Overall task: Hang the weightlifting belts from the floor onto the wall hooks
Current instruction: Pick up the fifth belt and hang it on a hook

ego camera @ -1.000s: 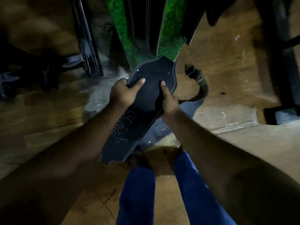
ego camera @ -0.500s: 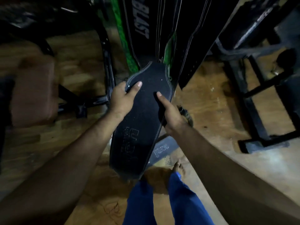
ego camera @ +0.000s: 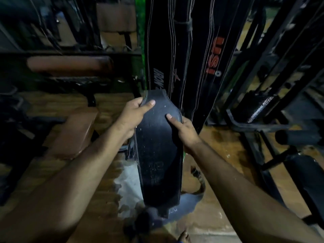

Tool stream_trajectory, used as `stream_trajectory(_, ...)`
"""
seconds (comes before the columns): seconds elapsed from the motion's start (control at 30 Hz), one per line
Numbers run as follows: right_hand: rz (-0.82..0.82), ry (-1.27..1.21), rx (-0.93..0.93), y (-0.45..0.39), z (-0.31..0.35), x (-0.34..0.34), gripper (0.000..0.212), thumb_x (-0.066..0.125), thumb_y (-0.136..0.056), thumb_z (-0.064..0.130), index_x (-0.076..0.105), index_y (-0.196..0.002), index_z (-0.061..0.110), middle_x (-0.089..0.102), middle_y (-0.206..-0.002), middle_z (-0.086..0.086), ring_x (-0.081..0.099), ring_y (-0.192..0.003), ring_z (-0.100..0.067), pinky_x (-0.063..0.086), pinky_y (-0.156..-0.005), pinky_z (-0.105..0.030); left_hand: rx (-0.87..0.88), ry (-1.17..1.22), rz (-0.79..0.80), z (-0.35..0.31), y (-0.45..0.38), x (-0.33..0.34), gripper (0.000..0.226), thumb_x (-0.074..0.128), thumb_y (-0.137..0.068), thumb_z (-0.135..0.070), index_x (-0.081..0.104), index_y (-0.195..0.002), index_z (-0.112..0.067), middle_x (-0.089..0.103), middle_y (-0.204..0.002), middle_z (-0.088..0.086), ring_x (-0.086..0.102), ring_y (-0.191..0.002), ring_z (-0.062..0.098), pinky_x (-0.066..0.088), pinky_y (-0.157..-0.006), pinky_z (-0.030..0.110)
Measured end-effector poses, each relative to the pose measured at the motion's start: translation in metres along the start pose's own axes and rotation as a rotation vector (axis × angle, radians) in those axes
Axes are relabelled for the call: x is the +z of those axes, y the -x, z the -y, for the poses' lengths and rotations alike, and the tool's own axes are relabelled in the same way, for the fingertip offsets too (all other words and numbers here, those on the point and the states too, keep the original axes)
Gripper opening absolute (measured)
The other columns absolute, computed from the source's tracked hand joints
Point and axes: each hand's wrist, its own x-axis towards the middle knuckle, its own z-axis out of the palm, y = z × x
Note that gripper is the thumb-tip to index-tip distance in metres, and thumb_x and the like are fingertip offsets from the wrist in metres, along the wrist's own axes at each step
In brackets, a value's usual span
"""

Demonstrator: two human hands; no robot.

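A: What are the hands doing?

B: Left hand [ego camera: 135, 114] is clamped on the upper left edge of a black weightlifting belt [ego camera: 157, 155], thumb flat across the face, other fingers tucked behind. Right hand [ego camera: 184, 131] grips the right edge a bit lower, one finger lying on the face, rest wrapped round the back. Both closed on it, none free.

A: And where's the belt?

B: Held upright in front of the person, off the floor [ego camera: 219, 199], w/ its top end just short of the hanging belts [ego camera: 189, 55] on the wall. Its lower end dangles near a grey belt [ego camera: 187, 202] lying curled on the floor, by a bare foot.

A: How'll it handle?

B: My guess: thick stitched leather, stiff, fairly heavy. It keeps its broad curve and doesn't flop. Suede-looking face, so prob. not slippery. Not fragile. Gripping both edges near the top seems right for steering it; can't see the buckle or any hook.

A: Any writing?

B: Faint embossed logo low on the held belt, too blurred to read. On the hanging ones: "USI" in red, running vertically, and white letters approx. "IRON", partly cut off. A padded bench [ego camera: 73, 132] sits left, dark machine frames [ego camera: 263, 120] right.
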Motion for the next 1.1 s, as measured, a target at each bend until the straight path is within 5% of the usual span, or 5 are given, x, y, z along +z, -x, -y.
stream_trajectory(0.33, 0.212, 0.273, 0.198, -0.043, 0.092, -0.011, 0.094, 0.071, -0.057, 0.089, 0.067, -0.132, 0.033, 0.062, -0.143, -0.011, 0.058, -0.132, -0.035, 0.04, -0.112, -0.063, 0.282, -0.076, 0.073, -0.028, 0.042, 0.025, 0.027, 0.058, -0.096, 0.001, 0.065, -0.12, -0.009, 0.075, -0.11, 0.001, 0.071, -0.103, 0.014, 0.057, -0.088, 0.026)
stream_trajectory(0.67, 0.34, 0.291, -0.025, -0.001, 0.116, 0.003, 0.016, 0.067, -0.097, 0.018, 0.076, -0.085, 0.011, 0.075, -0.079, -0.008, 0.068, -0.066, -0.02, 0.052, -0.057, -0.027, -0.201, 0.229, 0.077, -0.05, 0.047, 0.004, 0.071, 0.043, -0.09, -0.07, 0.066, -0.124, -0.012, 0.074, -0.118, 0.013, 0.071, -0.11, 0.027, 0.052, -0.097, 0.043)
stream_trajectory(0.83, 0.388, 0.373, -0.024, 0.009, 0.112, 0.012, 0.039, 0.069, -0.095, 0.017, 0.055, -0.06, 0.023, 0.053, -0.055, 0.005, 0.05, -0.051, -0.01, 0.046, -0.053, -0.024, -0.217, 0.255, -0.146, -0.089, 0.022, 0.015, 0.017, 0.052, -0.102, -0.015, 0.066, -0.094, -0.01, 0.072, -0.086, 0.01, 0.072, -0.069, 0.019, 0.062, -0.061, 0.033)
stream_trajectory(1.0, 0.349, 0.328, 0.001, 0.018, 0.114, 0.018, 0.024, 0.065, -0.098, 0.036, 0.06, -0.078, 0.022, 0.06, -0.069, 0.003, 0.055, -0.06, -0.011, 0.05, -0.057, -0.023, -0.031, 0.159, -0.171, -0.085, 0.017, 0.007, 0.037, 0.062, -0.092, -0.008, 0.059, -0.128, -0.002, 0.07, -0.119, 0.016, 0.068, -0.108, 0.026, 0.055, -0.098, 0.049)
stream_trajectory(1.1, 0.228, 0.235, -0.128, 0.013, 0.126, 0.029, 0.013, 0.065, -0.098, 0.03, 0.067, -0.093, 0.019, 0.071, -0.079, 0.0, 0.063, -0.064, -0.013, 0.05, -0.063, -0.028, 0.091, 0.053, -0.134, -0.08, 0.034, 0.013, 0.021, 0.055, -0.099, -0.005, 0.058, -0.119, -0.007, 0.072, -0.093, 0.004, 0.071, -0.071, 0.007, 0.058, -0.06, 0.025)
